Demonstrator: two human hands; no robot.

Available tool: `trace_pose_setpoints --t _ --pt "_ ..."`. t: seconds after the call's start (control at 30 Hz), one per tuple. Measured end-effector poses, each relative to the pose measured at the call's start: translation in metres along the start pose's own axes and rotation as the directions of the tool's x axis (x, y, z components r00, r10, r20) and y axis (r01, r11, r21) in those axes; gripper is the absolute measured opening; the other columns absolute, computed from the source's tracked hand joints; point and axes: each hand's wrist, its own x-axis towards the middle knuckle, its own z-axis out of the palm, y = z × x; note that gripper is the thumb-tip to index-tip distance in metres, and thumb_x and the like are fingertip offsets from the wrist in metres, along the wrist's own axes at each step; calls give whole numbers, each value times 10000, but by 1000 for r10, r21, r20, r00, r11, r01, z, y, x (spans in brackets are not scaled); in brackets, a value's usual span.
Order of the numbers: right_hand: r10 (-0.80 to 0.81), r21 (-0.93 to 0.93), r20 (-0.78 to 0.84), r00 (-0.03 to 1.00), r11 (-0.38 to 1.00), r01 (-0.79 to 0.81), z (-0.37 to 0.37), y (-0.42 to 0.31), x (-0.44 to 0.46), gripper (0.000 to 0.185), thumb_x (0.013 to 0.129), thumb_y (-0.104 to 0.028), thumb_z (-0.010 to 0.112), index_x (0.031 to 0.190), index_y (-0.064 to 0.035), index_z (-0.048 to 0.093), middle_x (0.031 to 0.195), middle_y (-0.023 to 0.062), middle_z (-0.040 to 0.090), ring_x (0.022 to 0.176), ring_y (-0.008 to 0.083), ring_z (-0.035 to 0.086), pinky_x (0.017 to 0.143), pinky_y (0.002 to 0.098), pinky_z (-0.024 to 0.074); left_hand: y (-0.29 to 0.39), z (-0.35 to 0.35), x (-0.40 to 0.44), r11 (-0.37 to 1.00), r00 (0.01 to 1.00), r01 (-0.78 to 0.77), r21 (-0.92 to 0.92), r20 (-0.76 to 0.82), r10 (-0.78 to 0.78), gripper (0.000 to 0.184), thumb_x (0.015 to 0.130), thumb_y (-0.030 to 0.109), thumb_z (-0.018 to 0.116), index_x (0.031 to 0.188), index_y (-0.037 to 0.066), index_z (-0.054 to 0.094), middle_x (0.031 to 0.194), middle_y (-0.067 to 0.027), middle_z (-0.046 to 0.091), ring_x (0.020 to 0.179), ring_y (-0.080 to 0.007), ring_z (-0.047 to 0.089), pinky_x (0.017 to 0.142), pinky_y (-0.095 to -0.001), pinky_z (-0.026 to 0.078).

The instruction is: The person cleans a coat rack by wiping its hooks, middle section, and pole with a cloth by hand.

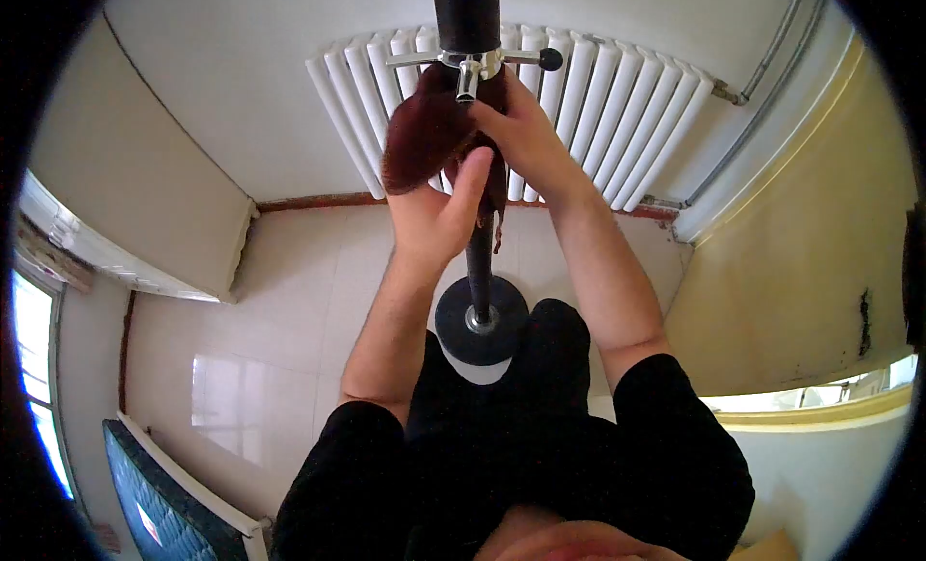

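A dark red cloth [424,141] hangs bunched around the black pole [479,262], just below a chrome collar [470,64] with side handles. My left hand [434,214] grips the cloth from below; its thumb points up along the pole and its fingers are hidden under the fabric. On the other side, my right hand [529,141] is wrapped around cloth and pole right under the collar, thumb in front, other fingers mostly hidden behind. A thin strip of cloth dangles below the hands. The pole rises from a round black base [482,344] on the floor.
Behind the pole a white radiator [617,108] is fixed to the wall, with pipes [762,88] at its right. A yellowish panel [801,272] stands at right, a pale cabinet [145,146] at left. A blue quilted item [164,493] leans at lower left. My knees flank the base.
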Motion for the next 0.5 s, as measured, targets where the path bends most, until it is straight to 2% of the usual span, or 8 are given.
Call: trace_pose_setpoints --t 0.07,0.17,0.2,0.3,0.33,0.37,0.43,0.5 --pt "15 20 9 1000 1000 -15 2 -3 -2 419 935 -166 644 1307 -23 514 1155 105 656 1028 179 632 913 342 505 -10 6 -8 970 986 143 -196 -55 -157 397 941 46 580 1319 -46 503 1169 -151 620 1079 -195 606 926 -324 479" --pt "102 123 42 994 987 -107 1 -16 -8 419 953 -201 607 1332 -52 506 1196 95 636 1084 178 609 969 339 476 -15 5 -17 996 994 92 7 -58 -92 375 941 45 585 1300 -41 516 1167 -155 609 1060 -207 610 923 -334 477" --pt "113 237 88 990 963 -131 -3 -14 -7 428 959 -229 599 1342 -65 503 1207 89 629 1104 178 599 988 338 463 -21 7 -18 988 993 -79 130 -72 89 390 908 6 601 1290 -26 532 1180 -174 606 1061 -262 618 924 -357 478" --pt "121 461 209 970 863 -207 -12 -12 -6 462 972 -325 580 1367 -101 492 1224 69 614 1151 175 570 1033 335 430 -28 19 -25 992 995 -12 126 -97 25 432 855 -12 637 1278 -13 553 1196 -193 600 1088 -354 602 953 -403 471" --pt "117 515 247 962 825 -232 -12 -13 -6 476 976 -360 574 1374 -112 489 1227 63 610 1165 174 561 1046 334 420 -17 21 -21 872 971 -218 438 7 239 467 813 -1 668 1270 3 572 1215 -200 593 1135 -414 561 972 -448 460" --pt "171 485 238 956 832 -270 -11 -16 -7 476 980 -374 568 1371 -113 490 1224 58 608 1159 171 561 1041 329 422 -17 28 -20 783 945 -298 545 54 323 470 801 35 676 1261 12 582 1253 -196 565 1182 -417 512 990 -472 430" --pt "278 426 212 937 836 -345 -7 -28 -13 478 990 -403 557 1366 -115 492 1216 48 604 1147 165 561 1032 317 425 -7 36 -19 616 945 -313 723 171 280 487 787 88 689 1254 4 580 1289 -211 514 1217 -416 462 988 -518 380" --pt "240 280 210 948 914 -293 -9 -32 -15 523 966 -421 607 1345 -76 500 1204 56 602 1119 153 565 1021 305 426 3 43 -18 586 959 -276 762 176 222 506 778 120 686 1251 -19 571 1303 -225 479 1221 -430 437 984 -550 342"
